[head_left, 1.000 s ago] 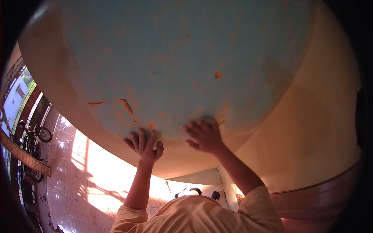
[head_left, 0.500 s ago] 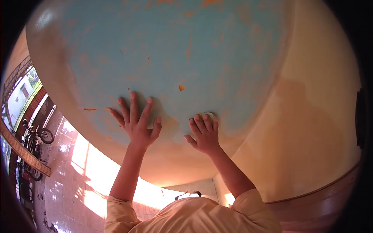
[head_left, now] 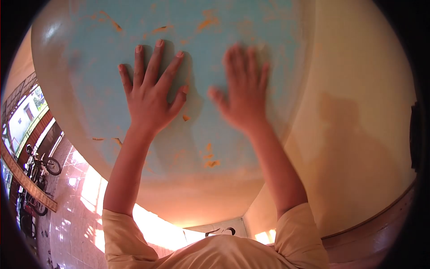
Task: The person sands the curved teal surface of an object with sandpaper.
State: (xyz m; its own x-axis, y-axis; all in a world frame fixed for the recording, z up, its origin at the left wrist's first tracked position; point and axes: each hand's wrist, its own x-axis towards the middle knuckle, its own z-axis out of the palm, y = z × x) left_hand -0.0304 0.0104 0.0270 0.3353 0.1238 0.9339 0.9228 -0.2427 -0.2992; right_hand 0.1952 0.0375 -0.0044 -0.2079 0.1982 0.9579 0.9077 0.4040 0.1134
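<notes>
A wall with a large blue painted patch (head_left: 201, 107) is in front of me, with orange spots showing through and small flakes on it. My left hand (head_left: 150, 98) lies against the blue patch, fingers spread wide and nothing seen in them. Level with it on the right, my right hand (head_left: 246, 94) is stretched over the patch, its fingers extended and somewhat apart. Motion blurs this hand, and whatever may be under its palm is hidden. A loose orange flake (head_left: 186, 118) shows just below my left thumb.
A cream side wall (head_left: 358, 67) with my shadow on it meets the blue-patched wall at the right. Low on the left, a motorbike (head_left: 42, 168) stands by a sunlit tiled floor (head_left: 74, 215). A narrow brownish strip (head_left: 29, 181) crosses in front of it.
Both hands have moved higher up the blue patch, the right one the most. A pale edge of something seen by my right fingertips before is out of sight now.
</notes>
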